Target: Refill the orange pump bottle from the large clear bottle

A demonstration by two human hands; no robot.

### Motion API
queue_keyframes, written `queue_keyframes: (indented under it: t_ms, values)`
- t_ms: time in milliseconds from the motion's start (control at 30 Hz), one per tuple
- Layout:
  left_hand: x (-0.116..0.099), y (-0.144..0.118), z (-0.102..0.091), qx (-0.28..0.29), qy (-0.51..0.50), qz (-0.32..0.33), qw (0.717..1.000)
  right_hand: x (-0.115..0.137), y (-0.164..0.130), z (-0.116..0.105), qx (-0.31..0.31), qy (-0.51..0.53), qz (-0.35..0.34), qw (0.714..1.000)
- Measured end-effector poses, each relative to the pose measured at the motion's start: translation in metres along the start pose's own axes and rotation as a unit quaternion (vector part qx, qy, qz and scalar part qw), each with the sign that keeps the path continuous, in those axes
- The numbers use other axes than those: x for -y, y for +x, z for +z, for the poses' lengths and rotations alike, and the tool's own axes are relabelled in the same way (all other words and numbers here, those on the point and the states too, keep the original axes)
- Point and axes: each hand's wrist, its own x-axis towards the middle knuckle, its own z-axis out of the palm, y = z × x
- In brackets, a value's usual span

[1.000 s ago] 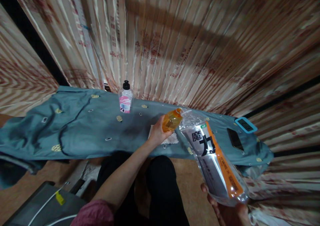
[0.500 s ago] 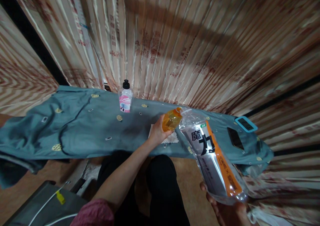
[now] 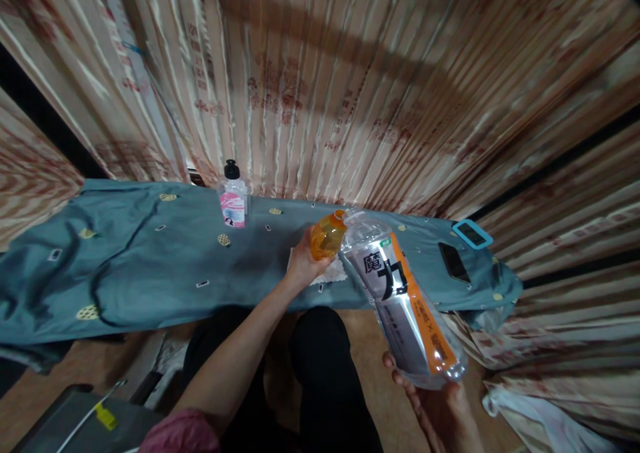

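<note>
Over the near edge of the tabletop (image 3: 150,273), which is lying under a teal patterned cloth, the left hand (image 3: 300,266) is wrapping its fingers shut around a small orange bottle (image 3: 327,235), tilting its mouth toward the right. The right hand (image 3: 435,406) is cupping, palm up with fingers curled, the base of a large clear drink bottle (image 3: 405,299) bearing an orange stripe and black characters. That bottle is leaning forward and to the left, its neck meeting the mouth of the orange bottle; this posture is consistent with passing liquid from one to the other, though no stream is showing and the direction cannot be told. A white cloth (image 3: 330,274) is lying on the tabletop directly beneath the orange bottle, seemingly to catch drips.

Farther back on the tabletop, left of the orange bottle, a small pump bottle with a pink label (image 3: 233,196) is standing upright. Well to the right of the orange bottle, a dark phone (image 3: 454,261) and a blue-cased phone (image 3: 472,233) are lying flat. The right wrist is running out of the frame at the bottom, and the junction of the two bottle mouths is too small to read.
</note>
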Motion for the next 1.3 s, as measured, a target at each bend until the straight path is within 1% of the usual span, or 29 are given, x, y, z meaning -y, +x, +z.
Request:
queue_keyframes:
  t_ms: [100, 267, 467, 800, 933, 1100, 1300]
  values:
    - [-0.0007, -0.0003, 0.0004, -0.004, -0.013, 0.004, 1.0, 0.0001, -0.0002, 0.0014, 0.0, 0.0, 0.002, 1.0]
    - [-0.0008, -0.0006, -0.0001, -0.003, -0.011, 0.001, 1.0, 0.0002, 0.0009, 0.0022, 0.024, -0.01, -0.006, 1.0]
    - [-0.0006, 0.0003, 0.0001, 0.001, -0.003, -0.004, 1.0, -0.001, -0.0021, 0.0036, 0.013, -0.007, -0.004, 1.0]
    - [0.0008, -0.0002, 0.0008, 0.006, 0.022, 0.007, 1.0, 0.0009, -0.0036, -0.0004, 0.033, -0.013, 0.0, 0.999]
    - [0.0031, -0.0003, 0.0011, 0.011, 0.021, 0.001, 1.0, 0.0024, -0.0039, 0.0026, 0.035, -0.012, -0.001, 0.999]
    - [0.0029, -0.0007, 0.001, 0.005, 0.012, 0.01, 1.0, 0.0037, -0.0045, 0.0061, 0.032, -0.005, 0.01, 0.999]
    - [0.0021, -0.0007, -0.0003, 0.004, 0.006, 0.018, 1.0, 0.0036, -0.0044, 0.0062, 0.039, -0.017, -0.005, 0.999]
